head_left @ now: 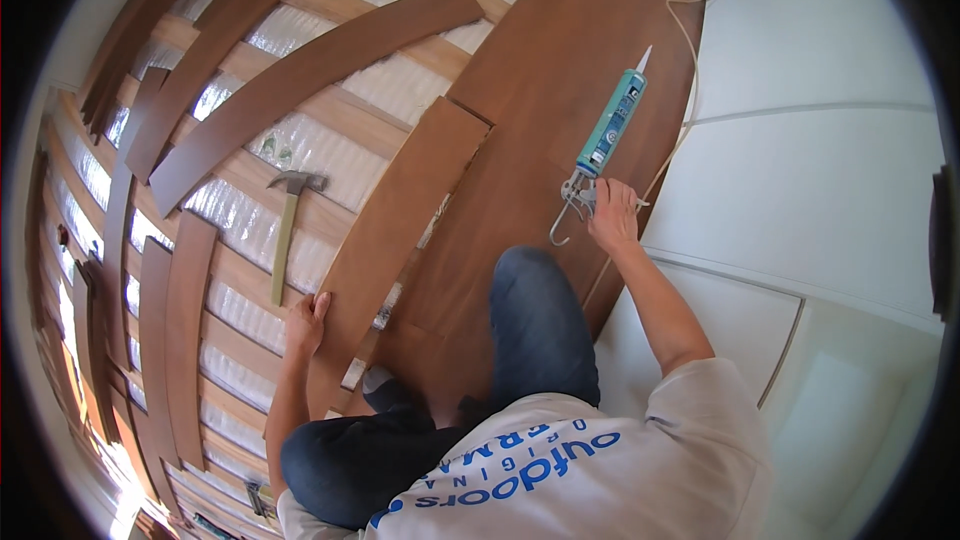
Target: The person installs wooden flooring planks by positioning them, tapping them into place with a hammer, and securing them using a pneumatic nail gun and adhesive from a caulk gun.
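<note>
I kneel on laid brown floorboards [560,70]. My left hand [305,321] presses on the near end of a loose brown plank [400,210] that lies angled beside the laid boards. My right hand [612,215] grips the metal handle of a caulking gun [603,145] with a teal cartridge; the gun lies on the laid boards with its white nozzle pointing away from me.
A hammer [288,220] with a wooden handle lies on the silver foil underlay [310,150] between wooden battens. More loose planks [300,65] lie across the battens at left. A thin cord [685,90] runs along the boards' right edge beside white wall panels [820,150].
</note>
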Demonstrator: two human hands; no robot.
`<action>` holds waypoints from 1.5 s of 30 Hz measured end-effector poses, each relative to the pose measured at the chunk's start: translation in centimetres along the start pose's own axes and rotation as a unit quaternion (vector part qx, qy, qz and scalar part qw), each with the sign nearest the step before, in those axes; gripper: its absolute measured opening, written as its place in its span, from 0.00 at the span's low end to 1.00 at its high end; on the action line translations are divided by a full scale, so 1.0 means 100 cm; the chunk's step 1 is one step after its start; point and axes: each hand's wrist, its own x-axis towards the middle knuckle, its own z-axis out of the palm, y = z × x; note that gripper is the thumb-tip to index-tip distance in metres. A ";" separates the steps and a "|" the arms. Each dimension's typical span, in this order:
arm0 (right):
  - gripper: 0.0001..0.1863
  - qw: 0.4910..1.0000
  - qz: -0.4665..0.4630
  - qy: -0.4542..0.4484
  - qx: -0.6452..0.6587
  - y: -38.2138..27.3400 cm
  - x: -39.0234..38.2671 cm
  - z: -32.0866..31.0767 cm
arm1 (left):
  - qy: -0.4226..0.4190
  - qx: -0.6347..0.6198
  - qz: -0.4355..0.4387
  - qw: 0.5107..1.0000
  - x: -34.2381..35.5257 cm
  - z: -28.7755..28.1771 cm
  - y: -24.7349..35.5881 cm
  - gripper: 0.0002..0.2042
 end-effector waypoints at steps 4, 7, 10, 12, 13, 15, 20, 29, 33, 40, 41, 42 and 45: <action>0.35 0.999 -0.024 -0.018 -0.016 0.012 0.006 0.017 | 0.007 0.025 0.006 1.000 -0.001 0.018 0.007 0.29; 0.33 0.998 -0.045 -0.025 -0.026 0.015 0.016 0.030 | 0.007 0.022 0.000 1.000 -0.005 0.025 0.006 0.28; 0.32 0.997 -0.069 -0.021 -0.014 0.004 0.034 0.036 | -0.016 0.044 -0.007 0.999 -0.010 0.026 0.007 0.25; 0.33 0.996 -0.088 -0.008 -0.003 -0.003 0.051 0.037 | -0.012 0.034 -0.012 0.999 -0.009 0.029 0.011 0.25; 0.33 0.995 -0.101 -0.004 0.001 -0.011 0.062 0.036 | -0.012 0.030 -0.011 0.999 -0.009 0.027 0.014 0.25; 0.36 0.994 -0.105 0.011 0.031 -0.028 0.085 0.035 | -0.018 0.019 -0.027 0.999 -0.007 0.027 0.017 0.25; 0.37 0.987 -0.150 0.030 0.052 -0.094 0.157 0.016 | 0.060 -0.027 0.063 0.996 -0.003 0.040 0.001 0.20; 0.21 0.982 -0.172 0.060 0.044 -0.271 0.360 0.040 | 0.077 0.069 0.123 0.987 -0.011 0.034 -0.002 0.24; 0.19 0.988 -0.139 0.046 0.047 -0.335 0.413 0.059 | 0.090 0.089 0.123 0.984 -0.043 0.035 0.004 0.32; 0.36 0.996 -0.076 0.027 0.044 -0.416 0.468 0.069 | 0.080 0.079 0.049 0.992 -0.096 0.001 -0.050 0.31; 0.40 0.997 -0.063 0.023 0.045 -0.422 0.473 0.073 | 0.079 0.071 0.036 0.994 -0.102 0.006 -0.063 0.31; 0.41 0.998 -0.053 0.020 0.033 -0.429 0.475 0.078 | 0.095 0.053 0.001 0.994 -0.110 0.011 -0.078 0.30; 0.43 0.998 -0.031 -0.012 0.056 -0.450 0.491 0.082 | 0.138 0.040 -0.060 0.988 -0.142 0.010 -0.114 0.30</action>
